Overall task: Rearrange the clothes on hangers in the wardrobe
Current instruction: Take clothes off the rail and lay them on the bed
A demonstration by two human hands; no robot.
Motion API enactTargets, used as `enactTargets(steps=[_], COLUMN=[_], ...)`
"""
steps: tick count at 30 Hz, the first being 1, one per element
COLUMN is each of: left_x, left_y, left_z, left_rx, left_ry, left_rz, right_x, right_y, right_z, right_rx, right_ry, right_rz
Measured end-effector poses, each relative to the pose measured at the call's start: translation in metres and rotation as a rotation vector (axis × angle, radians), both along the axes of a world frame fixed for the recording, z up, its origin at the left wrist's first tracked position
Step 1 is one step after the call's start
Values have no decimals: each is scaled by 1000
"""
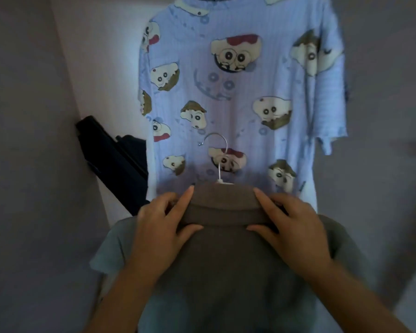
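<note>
I hold a grey-brown collared shirt [223,260] on a hanger in front of me. The hanger's metal hook [220,155] sticks up above the collar. My left hand [161,227] grips the left end of the collar and my right hand [291,227] grips the right end, thumbs under the collar's fold. Behind the shirt a light-blue T-shirt [247,97] printed with cartoon faces hangs inside the wardrobe; its hanger is cut off at the top of the view.
A dark, nearly black garment [115,159] leans in the wardrobe's back left corner. The pale left wall [34,140] and right wall [389,92] of the wardrobe close in on both sides.
</note>
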State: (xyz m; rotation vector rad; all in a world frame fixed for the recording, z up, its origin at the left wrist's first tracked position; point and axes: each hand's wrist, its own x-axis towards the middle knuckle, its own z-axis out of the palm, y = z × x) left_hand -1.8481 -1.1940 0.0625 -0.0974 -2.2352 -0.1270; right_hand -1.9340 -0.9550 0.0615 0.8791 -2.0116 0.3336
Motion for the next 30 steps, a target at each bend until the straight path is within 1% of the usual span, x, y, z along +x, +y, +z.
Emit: enactTargets(steps=[3, 7, 11, 16, 20, 24, 30], left_x=[16, 38, 61, 111, 172, 251, 367], left_y=[30, 78, 134, 211, 274, 335, 418], left_z=[-11, -25, -36, -40, -44, -43, -37], left_rx=[-9, -6, -4, 20, 7, -6, -35], left_ry=[-32, -83, -79, -79, -48, -58, -77], left_rz=[-110, -284, -436, -646, -830, -998, -1312], right_x=[47, 112, 177, 276, 378, 493, 661], right_y=[36, 89, 146, 211, 256, 291, 314], right_z=[-12, -23, -34, -45, -49, -48, -33], right_rx=[-23, -23, -15, -59, -87, -82, -62], right_ry=[-38, -85, -102, -89, -84, -92, -112], right_rz=[-100, -287, -458, -651, -818, -1012, -1341])
